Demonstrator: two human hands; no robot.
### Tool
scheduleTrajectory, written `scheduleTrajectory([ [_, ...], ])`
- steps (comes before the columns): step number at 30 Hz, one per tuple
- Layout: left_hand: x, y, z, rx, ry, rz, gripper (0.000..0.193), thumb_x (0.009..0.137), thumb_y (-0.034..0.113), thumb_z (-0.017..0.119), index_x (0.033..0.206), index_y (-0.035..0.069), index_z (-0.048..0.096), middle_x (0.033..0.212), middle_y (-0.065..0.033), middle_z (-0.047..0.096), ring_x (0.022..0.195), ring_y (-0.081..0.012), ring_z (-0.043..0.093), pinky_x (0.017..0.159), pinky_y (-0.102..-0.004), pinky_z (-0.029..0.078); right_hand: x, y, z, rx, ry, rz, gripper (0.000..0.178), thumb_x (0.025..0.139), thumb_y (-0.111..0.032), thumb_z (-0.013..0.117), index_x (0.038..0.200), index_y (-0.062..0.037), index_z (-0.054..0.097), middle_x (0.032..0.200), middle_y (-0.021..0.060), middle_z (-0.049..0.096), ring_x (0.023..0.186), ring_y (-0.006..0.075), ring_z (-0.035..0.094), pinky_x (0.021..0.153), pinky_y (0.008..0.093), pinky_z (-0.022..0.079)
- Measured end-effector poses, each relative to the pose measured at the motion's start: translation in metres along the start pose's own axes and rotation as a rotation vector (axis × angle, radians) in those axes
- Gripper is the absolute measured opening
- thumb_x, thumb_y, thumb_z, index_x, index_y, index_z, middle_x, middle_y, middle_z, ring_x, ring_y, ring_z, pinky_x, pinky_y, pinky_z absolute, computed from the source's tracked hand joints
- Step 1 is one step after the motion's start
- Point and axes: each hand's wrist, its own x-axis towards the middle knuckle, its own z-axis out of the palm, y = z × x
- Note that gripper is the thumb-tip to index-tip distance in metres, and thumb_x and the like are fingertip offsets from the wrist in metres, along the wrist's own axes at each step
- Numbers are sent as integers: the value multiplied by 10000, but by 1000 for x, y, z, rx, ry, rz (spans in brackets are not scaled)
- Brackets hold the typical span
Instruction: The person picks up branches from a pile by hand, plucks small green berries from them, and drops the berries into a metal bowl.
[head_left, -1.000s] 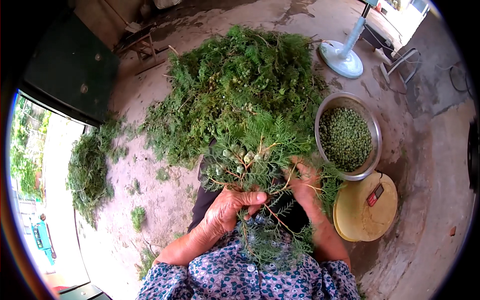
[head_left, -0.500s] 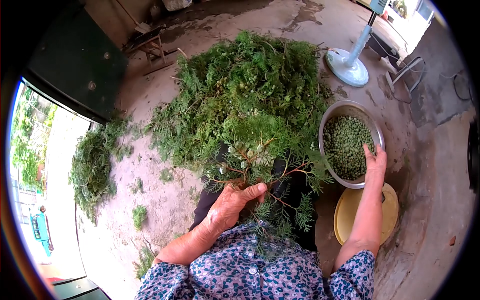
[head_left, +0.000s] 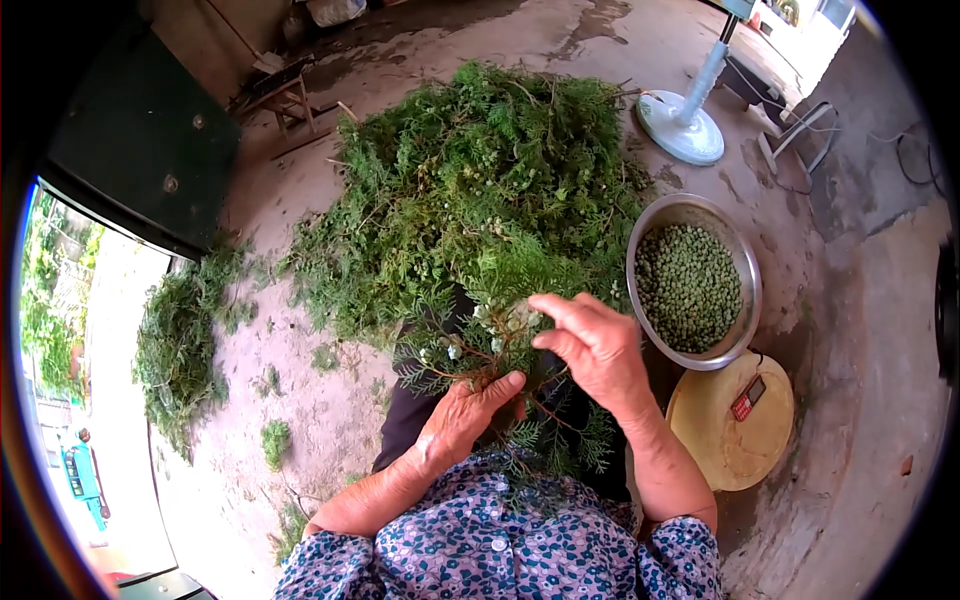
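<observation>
Green, feathery conifer sprigs [head_left: 435, 362] are bunched above a seated person's lap, with pale, knobbly cones [head_left: 488, 318] clustered among their leaves; the left hand [head_left: 468, 412] grips the stems from below, its thumb pressed over them against the fingers. The right hand [head_left: 590, 345] is raised just beside the cones, palm turned inward; its thumb and forefinger are apart with a gap between their tips, while the lie of the other fingers is hard to tell. To the right stands a round metal bowl [head_left: 690, 212], well filled with small green cones [head_left: 690, 290]; just below it in view is a round yellow board [head_left: 725, 445], bearing a small red-and-black handheld device [head_left: 748, 397]. Beyond the knees, a large heap of cut green branches [head_left: 470, 180] covers the concrete floor [head_left: 290, 370]; a smaller heap [head_left: 185, 345] lies to the left; the person wears a blue-and-lilac patterned shirt [head_left: 450, 545] and dark trousers [head_left: 408, 425].
</observation>
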Motion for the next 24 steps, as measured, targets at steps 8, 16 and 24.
scheduleTrajectory([
  [8,-4,-11,-4,108,-20,21,439,861,408,496,616,50,561,560,-14,484,553,-102,390,533,-251,322,0,28,-3,551,344,450,111,870,-150,541,823,-50,548,653,10,568,484,47,495,384,173,367],
  [16,0,-14,-4,71,53,-78,385,876,348,501,650,48,585,532,-9,495,503,-106,414,491,-266,329,-7,-9,12,289,76,322,206,844,-142,562,997,-4,563,669,83,576,524,126,519,476,231,422],
  [24,-2,-10,0,95,36,-38,290,877,287,512,718,52,571,616,0,539,582,-85,437,538,-244,340,-14,-4,43,60,168,171,152,780,-67,625,898,20,583,710,134,605,593,197,589,547,272,449],
])
